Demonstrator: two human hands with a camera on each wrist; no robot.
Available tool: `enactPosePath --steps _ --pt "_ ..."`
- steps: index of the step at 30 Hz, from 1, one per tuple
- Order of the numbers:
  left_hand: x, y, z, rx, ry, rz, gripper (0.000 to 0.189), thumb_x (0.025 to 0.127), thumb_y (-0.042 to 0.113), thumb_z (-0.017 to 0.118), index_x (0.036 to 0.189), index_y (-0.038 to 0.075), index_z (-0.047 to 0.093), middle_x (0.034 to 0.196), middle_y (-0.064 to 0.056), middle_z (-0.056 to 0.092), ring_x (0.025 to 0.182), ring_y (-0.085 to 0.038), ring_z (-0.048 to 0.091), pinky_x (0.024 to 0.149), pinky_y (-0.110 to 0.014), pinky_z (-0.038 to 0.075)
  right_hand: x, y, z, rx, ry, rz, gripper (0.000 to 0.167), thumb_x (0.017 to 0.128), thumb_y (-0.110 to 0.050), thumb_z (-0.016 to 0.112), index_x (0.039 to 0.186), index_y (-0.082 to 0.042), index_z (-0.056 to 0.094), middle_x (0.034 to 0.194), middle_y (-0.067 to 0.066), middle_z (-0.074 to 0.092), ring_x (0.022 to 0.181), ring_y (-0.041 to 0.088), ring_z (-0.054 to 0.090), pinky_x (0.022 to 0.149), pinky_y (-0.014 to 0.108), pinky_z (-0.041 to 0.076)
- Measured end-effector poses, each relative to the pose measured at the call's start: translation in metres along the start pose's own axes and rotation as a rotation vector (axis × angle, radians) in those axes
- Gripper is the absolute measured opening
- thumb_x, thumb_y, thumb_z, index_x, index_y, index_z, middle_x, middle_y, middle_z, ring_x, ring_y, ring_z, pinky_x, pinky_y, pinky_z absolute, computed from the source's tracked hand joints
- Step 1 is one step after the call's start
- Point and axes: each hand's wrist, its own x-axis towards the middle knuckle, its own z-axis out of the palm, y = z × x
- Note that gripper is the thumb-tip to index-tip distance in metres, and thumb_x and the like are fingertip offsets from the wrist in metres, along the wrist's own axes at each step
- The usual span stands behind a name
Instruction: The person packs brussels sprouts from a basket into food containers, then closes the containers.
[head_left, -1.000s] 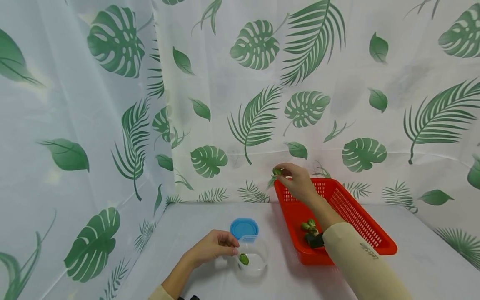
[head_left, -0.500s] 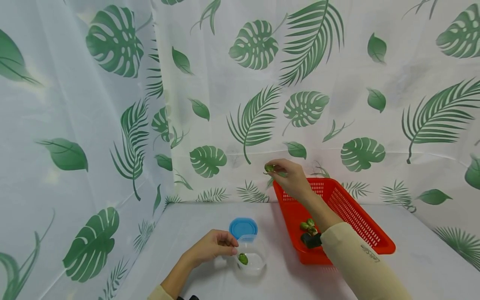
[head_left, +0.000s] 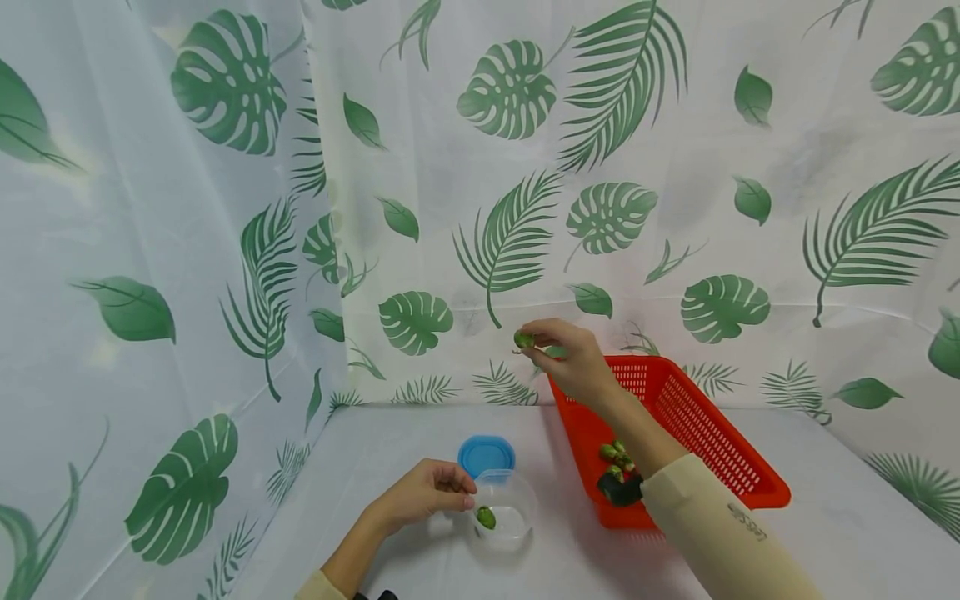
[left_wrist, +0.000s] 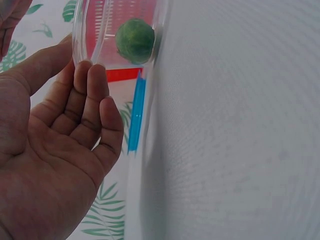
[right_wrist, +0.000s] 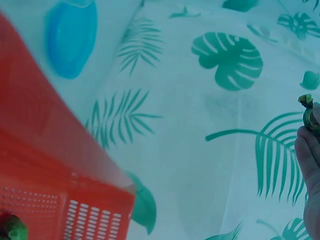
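My right hand [head_left: 573, 357] pinches a Brussels sprout [head_left: 524, 339] between thumb and fingertips, raised above the far left corner of the red basket [head_left: 686, 408]. At the right wrist view's edge, that sprout's cut stem end [right_wrist: 305, 101] shows. My left hand [head_left: 422, 497] holds the rim of a round clear plastic container [head_left: 521, 510], its thumb and fingertips at the edge. Inside the container lies one sprout [left_wrist: 135, 41]. Several more sprouts [head_left: 617, 452] lie in the basket, partly hidden by my right forearm and the dark wrist camera.
Just behind the container a blue lid [head_left: 486, 457] lies on the white tabletop [head_left: 397, 433]. Leaf-printed curtains [head_left: 420, 250] stand behind and to the left. The basket's raised walls rise to the right of the container.
My right hand has moved a little to the left with the sprout, away from above the basket's corner. The left hand and the container have stayed put.
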Motion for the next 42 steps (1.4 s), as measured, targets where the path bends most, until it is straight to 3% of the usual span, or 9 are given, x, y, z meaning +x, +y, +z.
enactPosePath --steps 7,18,27,35,42 --pt "0.000 -0.001 -0.001 -0.004 -0.003 0.001 0.029 0.092 0.015 0.079 0.111 -0.005 0.072 0.094 0.001 0.070 0.086 -0.012 0.062 0.075 -0.024 0.051 0.001 -0.011 0.005 0.005 -0.015 -0.055 0.031 0.091 0.003 0.076 0.121 -0.004 0.073 0.114 0.009 0.076 0.103 0.024 0.074 0.091 0.036 0.060" --pt "0.001 -0.003 -0.002 -0.015 -0.007 -0.007 0.033 0.092 0.015 0.080 0.113 -0.009 0.070 0.094 0.001 0.071 0.087 -0.011 0.062 0.076 -0.025 0.051 -0.010 -0.024 0.020 0.019 -0.030 -0.051 0.031 0.091 0.001 0.077 0.121 -0.007 0.074 0.117 0.006 0.076 0.105 0.020 0.073 0.094 0.029 0.059" --pt "0.002 -0.003 -0.002 -0.018 -0.013 -0.015 0.035 0.093 0.018 0.079 0.114 -0.008 0.070 0.094 0.002 0.072 0.088 -0.010 0.064 0.078 -0.024 0.053 -0.017 -0.029 0.028 0.047 -0.042 -0.053 0.032 0.091 0.002 0.077 0.121 -0.007 0.073 0.118 0.006 0.075 0.107 0.021 0.072 0.093 0.036 0.060" --pt "0.001 0.000 -0.001 -0.017 -0.009 -0.020 0.033 0.094 0.018 0.079 0.113 -0.008 0.070 0.094 0.002 0.072 0.087 -0.010 0.064 0.078 -0.024 0.053 -0.029 -0.032 0.032 0.085 -0.063 0.033 0.031 0.093 -0.001 0.076 0.123 -0.009 0.073 0.118 0.006 0.076 0.104 0.020 0.074 0.092 0.038 0.060" --pt "0.000 0.001 0.000 -0.018 0.002 -0.022 0.029 0.094 0.014 0.077 0.112 -0.008 0.070 0.093 0.000 0.071 0.086 -0.013 0.063 0.077 -0.027 0.052 -0.038 -0.032 0.033 0.102 -0.080 0.057 0.031 0.094 -0.002 0.075 0.124 -0.012 0.073 0.116 0.003 0.076 0.103 0.018 0.073 0.090 0.038 0.061"
